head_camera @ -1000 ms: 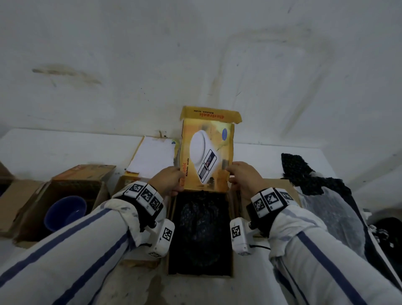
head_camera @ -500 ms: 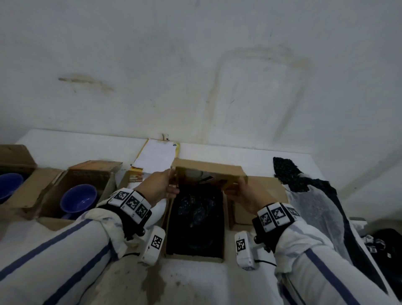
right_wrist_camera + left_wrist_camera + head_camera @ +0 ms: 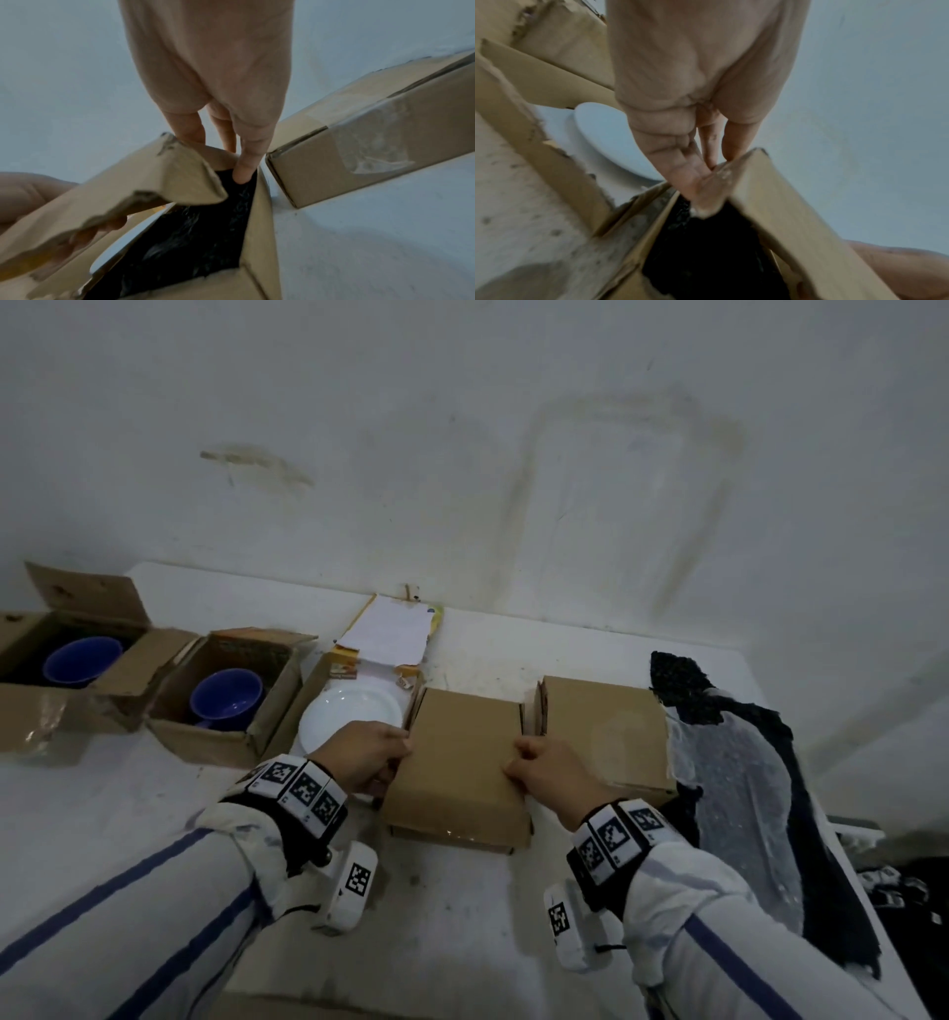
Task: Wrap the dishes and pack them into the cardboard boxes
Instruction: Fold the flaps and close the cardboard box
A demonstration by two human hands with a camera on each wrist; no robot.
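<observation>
Hands pinching lid (image 3: 464, 752) edges, left hand (image 3: 365, 755) at 9 o'clock, right hand (image 3: 547, 773) at 3, probably to tuck it over black-wrapped dish (image 3: 205, 229) in box (image 3: 457, 834).

No words, brands or numbers were readable; only square black-and-white markers sat on both wristbands (image 3: 300, 785).

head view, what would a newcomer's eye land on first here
Probably the two hands, left and right, folding the lid down on the middle box, with black wrapping visible inside. Then the white plate in the open box just left of it, and two blue bowls in boxes farther left.
</observation>
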